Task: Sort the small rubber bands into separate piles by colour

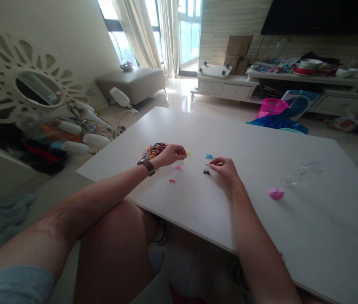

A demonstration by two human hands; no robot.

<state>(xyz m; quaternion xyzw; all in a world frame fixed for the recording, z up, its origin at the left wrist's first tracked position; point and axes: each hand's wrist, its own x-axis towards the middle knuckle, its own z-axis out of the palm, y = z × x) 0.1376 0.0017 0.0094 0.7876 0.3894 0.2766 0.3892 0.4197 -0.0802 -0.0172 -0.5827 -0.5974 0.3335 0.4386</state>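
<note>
My left hand [175, 154], with a brown-strapped watch on its wrist, has its fingers pinched together at a small yellow clip [188, 152]. Behind that wrist lies a heap of small multicoloured clips [156, 149], partly covered by the hand. My right hand [225, 167] pinches a small dark clip [207, 164] between thumb and forefinger. Just below its fingertips are small black clips [206, 172], and a few light blue clips [209, 156] sit a little farther off. Pink clips [178, 167] and a red clip [172, 181] lie on the near side of my left hand.
Everything rests on a white table [197, 207]. To the right are a pink pouch-like object [276, 194] and a clear plastic item [311, 169]. Beyond the table stand a pink basket [272, 107] and a low cabinet [223, 88]; a lamp with white shades [95, 140] is at left.
</note>
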